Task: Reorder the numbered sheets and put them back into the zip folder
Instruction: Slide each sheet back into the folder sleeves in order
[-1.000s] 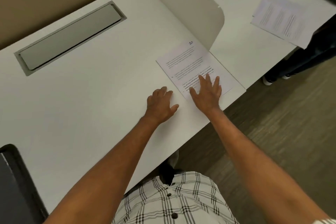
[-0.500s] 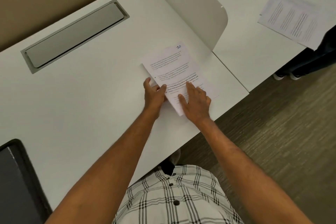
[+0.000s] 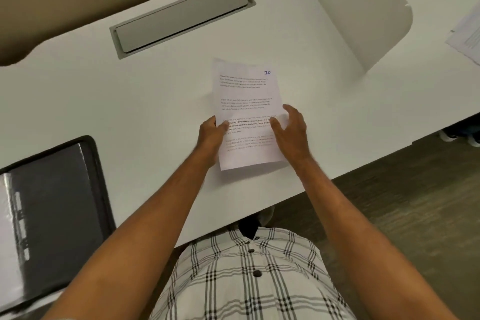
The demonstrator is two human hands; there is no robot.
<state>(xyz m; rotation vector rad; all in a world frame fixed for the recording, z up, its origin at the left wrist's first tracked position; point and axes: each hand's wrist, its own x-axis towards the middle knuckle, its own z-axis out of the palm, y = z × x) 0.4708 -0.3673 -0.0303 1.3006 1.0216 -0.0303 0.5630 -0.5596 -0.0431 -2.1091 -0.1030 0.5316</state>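
Observation:
A stack of printed sheets (image 3: pixel 246 101), the top one marked "10" in blue at its upper right corner, is lifted a little off the white desk (image 3: pixel 155 101). My left hand (image 3: pixel 211 135) grips its left edge, thumb on top. My right hand (image 3: pixel 292 130) holds the right edge, thumb over the paper. The dark zip folder (image 3: pixel 57 213) lies open at the desk's left front edge, with a glossy inner pocket showing.
A grey cable hatch (image 3: pixel 181 17) is set into the desk behind the sheets. A white divider panel (image 3: pixel 363 13) stands at the right. Beyond it, more printed paper (image 3: pixel 467 39) lies on the neighbouring desk. Shoes show on the floor at the right.
The sheets slid left from near the divider and were squared up. Both hands went from lying flat on the desk and paper to holding the stack's edges and raising it.

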